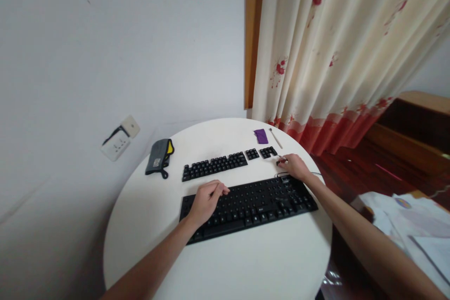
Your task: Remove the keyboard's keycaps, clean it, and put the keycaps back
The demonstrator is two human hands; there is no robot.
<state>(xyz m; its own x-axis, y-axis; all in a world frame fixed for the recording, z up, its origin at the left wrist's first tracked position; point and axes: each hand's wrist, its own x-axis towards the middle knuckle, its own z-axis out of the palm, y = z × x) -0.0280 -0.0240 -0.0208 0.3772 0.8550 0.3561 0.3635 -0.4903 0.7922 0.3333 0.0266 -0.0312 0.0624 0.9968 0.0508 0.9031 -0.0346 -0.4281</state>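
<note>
A black keyboard [246,204] lies across the white round table, its upper rows largely stripped of keycaps while the lower rows still carry theirs. My left hand [207,200] rests on its left part with the fingers curled in. Beyond the keyboard's far right edge, my right hand [294,167] pinches a small keycap puller [282,157] with thin metal prongs, and a black keycap [279,162] is at its tip. Loose keycaps stand in rows behind the keyboard: a long block [215,166], a small middle group [252,153] and a right group [268,152].
At the table's [147,225] left edge lies a grey pouch [159,157]. Farther back are a purple cloth [260,136] and a thin brush [276,138]. A cable [316,173] runs off to the right. Papers [408,225] lie at right; a curtain [326,56] hangs behind.
</note>
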